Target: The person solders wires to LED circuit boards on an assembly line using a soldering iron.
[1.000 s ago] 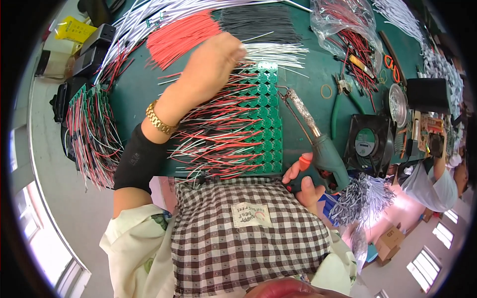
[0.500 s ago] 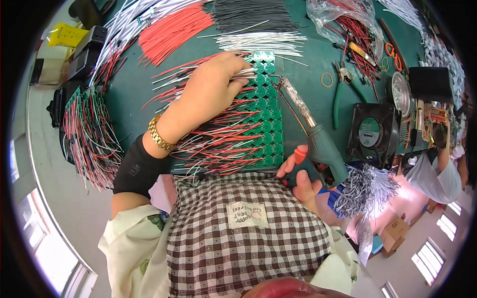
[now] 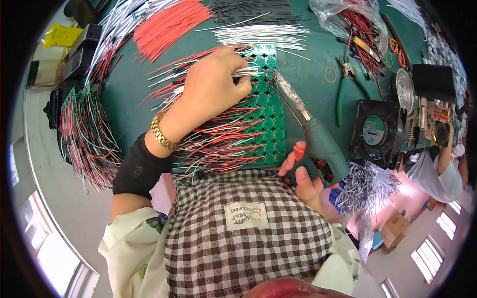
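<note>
While the left hand (image 3: 214, 82) pinches a small bunch of white wires (image 3: 247, 72) between thumb and fingers, the wire ends point rightward from its fingertips over the panel of round green circuit boards (image 3: 271, 124). That panel lies just to the right of the left hand and runs back toward the person, its near end close to the checked apron (image 3: 248, 208). Red, white and black leads (image 3: 223, 134) fan leftward from the boards, passing under the left hand and spreading on its near side.

To the right of the panel, the right hand (image 3: 307, 185) is closed around the grip of a green pistol-style soldering iron (image 3: 324, 149), fingers by its orange trigger. Its tip reaches away from the right hand to the wire ends by the left fingertips; whether they touch is too small to tell.

Beyond the left hand lie a loose pile of white wires (image 3: 261, 37), a black wire pile (image 3: 256, 12) and, farther left, a red wire pile (image 3: 171, 30). Well to the left of that hand hang more wired boards (image 3: 84, 141). Beyond the right hand and to its right are green-handled pliers (image 3: 343, 92), a thin rubber band (image 3: 330, 75), a black cooling fan (image 3: 376, 131) and a round metal dish (image 3: 404, 89).
</note>
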Tool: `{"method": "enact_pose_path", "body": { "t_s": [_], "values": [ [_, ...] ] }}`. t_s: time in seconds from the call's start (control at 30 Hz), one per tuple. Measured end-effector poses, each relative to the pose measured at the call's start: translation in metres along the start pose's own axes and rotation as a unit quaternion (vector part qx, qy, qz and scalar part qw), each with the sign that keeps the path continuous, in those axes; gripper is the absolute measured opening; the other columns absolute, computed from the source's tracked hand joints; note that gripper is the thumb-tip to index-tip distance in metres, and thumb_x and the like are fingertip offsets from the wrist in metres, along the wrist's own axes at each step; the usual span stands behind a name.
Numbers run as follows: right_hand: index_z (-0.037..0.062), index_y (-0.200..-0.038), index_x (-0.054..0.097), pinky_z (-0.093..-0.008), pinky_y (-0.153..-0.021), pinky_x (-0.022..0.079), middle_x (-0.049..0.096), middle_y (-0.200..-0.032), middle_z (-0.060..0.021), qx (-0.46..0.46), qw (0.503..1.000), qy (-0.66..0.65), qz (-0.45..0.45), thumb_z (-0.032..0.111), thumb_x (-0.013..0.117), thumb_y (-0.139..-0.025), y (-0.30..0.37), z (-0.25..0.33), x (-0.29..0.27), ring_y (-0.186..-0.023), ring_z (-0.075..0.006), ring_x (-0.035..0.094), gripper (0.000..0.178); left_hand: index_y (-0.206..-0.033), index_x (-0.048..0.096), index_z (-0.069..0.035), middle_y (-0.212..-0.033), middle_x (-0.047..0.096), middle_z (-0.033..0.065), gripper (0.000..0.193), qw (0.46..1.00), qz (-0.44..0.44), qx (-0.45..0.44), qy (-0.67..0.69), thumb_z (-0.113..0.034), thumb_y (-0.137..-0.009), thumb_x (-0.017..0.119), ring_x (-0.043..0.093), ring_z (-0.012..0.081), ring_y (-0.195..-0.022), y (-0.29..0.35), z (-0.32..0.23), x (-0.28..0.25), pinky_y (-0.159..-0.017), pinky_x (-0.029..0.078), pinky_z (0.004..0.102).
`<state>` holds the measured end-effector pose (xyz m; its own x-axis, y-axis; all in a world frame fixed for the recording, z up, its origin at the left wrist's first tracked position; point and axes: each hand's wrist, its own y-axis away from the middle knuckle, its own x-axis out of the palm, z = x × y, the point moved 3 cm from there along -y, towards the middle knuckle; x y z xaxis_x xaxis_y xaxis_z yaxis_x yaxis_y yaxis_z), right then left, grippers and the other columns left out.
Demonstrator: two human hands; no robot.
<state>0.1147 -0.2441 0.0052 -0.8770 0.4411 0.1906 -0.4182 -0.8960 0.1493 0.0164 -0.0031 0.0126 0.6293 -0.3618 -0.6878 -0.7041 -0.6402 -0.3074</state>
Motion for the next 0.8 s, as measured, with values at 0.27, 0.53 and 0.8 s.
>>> {"method": "enact_pose_path", "body": {
  "t_s": [0.27,0.53,0.8],
  "values": [
    [-0.0001,-0.123,0.041,-0.0307,-0.06,0.048,0.055,-0.08,-0.0097,0.002,1.0,0.024,0.012,0.018,0.057,-0.086,-0.005,0.009,0.005,-0.067,-0.0173,0.055,0.044,-0.075,0.064,-0.003,-0.075,0.059,0.0101,0.012,1.0,0.016,-0.012,-0.01,-0.011,-0.067,0.065,0.059,0.0288,-0.068,0.002,0.002,-0.002,-0.06,0.049,0.0363],
    [0.0011,-0.101,0.053,-0.0288,-0.061,0.047,0.056,-0.075,-0.006,0.031,0.997,0.067,0.021,0.011,0.057,-0.085,-0.01,0.022,0.012,-0.067,-0.0143,0.056,0.02,-0.075,0.065,-0.003,-0.075,0.059,0.0103,0.013,1.0,0.014,-0.017,-0.009,-0.012,-0.066,0.065,0.059,0.0284,-0.068,0.001,0.003,-0.002,-0.061,0.049,0.0365],
    [0.0016,-0.091,0.054,-0.0272,-0.061,0.046,0.056,-0.074,-0.0059,0.064,0.993,0.095,-0.001,0.016,0.059,-0.085,-0.009,0.019,0.011,-0.066,-0.0131,0.056,0.016,-0.075,0.065,-0.003,-0.075,0.059,0.0102,0.014,1.0,0.005,-0.005,0.005,-0.014,-0.066,0.065,0.059,0.0282,-0.068,0.002,0.007,0.0,-0.061,0.049,0.0366]
  ]
}}
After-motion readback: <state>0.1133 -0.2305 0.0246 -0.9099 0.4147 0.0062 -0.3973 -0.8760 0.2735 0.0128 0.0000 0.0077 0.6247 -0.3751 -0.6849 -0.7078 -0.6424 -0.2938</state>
